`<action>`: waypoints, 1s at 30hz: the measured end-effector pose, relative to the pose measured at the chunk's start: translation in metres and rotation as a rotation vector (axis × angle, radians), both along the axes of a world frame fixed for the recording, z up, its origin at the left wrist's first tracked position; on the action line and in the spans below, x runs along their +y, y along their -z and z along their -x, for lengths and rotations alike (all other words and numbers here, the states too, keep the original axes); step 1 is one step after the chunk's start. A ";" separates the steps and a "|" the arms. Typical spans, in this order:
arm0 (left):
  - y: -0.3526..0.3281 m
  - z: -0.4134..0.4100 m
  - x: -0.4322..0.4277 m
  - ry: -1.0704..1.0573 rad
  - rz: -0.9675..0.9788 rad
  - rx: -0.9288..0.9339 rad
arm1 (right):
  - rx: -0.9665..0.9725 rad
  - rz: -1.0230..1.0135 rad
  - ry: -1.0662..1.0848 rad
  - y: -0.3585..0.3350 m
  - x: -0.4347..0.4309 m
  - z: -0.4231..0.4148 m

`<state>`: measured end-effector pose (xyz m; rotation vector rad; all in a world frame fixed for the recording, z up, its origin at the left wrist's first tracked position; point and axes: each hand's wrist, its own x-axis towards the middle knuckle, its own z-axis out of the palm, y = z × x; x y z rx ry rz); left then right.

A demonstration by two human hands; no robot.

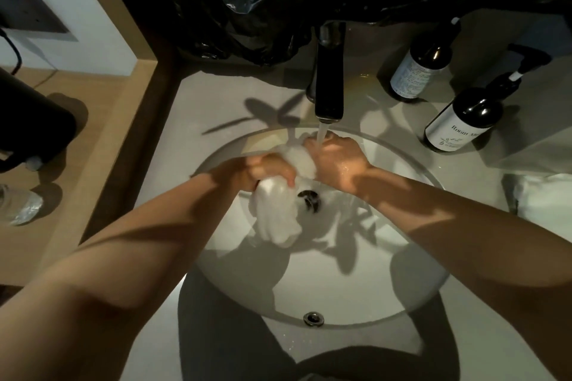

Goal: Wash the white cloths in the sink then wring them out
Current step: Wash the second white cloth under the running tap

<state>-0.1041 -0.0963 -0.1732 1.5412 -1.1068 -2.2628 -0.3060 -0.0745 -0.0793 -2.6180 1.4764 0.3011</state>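
Head view: under the black metal faucet (329, 83), left hand (266, 172) and right hand (335, 161) wrap their fingers (280, 175) tightly round the wet, bunched white cloth (278, 213). Wringing under that running stream would likely re-soak it and splash the grey desk (216, 96).

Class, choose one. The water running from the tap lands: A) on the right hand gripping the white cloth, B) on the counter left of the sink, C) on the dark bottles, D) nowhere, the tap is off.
A: the stream from the tap meets the right hand, which grips the white cloth.
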 end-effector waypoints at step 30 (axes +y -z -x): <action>-0.081 0.062 0.047 0.545 1.010 -0.783 | -1.227 -1.004 1.494 0.017 -0.001 0.016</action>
